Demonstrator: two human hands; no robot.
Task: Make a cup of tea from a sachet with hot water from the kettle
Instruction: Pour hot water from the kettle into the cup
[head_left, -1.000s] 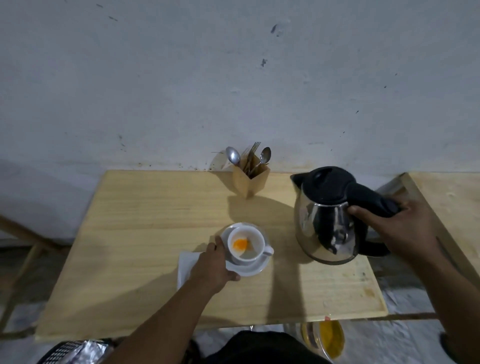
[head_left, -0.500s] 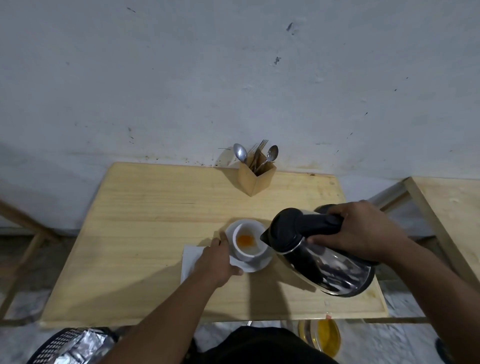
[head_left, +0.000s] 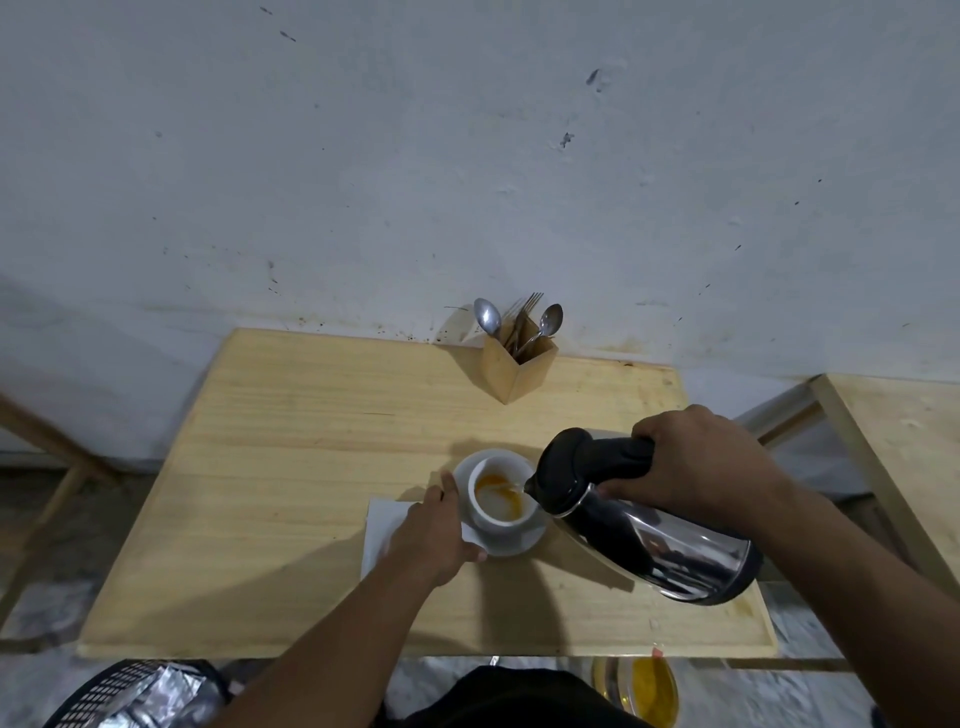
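While the right hand is clenched round the black handle of the kettle, the kettle hangs tilted over the table, its spout down at the right rim of the cup and its steel body slanting out toward the table's near right corner. Water shows inside the cup, pale in the middle, with an orange smear of powder along the inner wall on the far and right sides. The cup stands on a white saucer, a little right of the table's middle. The left hand grasps the saucer's left edge, thumb at the near rim and a fingertip up beside the cup; whether it touches the cup I cannot tell. Under that hand, touching the saucer's left side, lies a white napkin. At the far edge of the table, against the wall, stands a wooden holder with two spoons and a fork upright in it. Below the near edge, at the left, a black basket holds crumpled silver foil, and at the right stands a jar with something yellow in it
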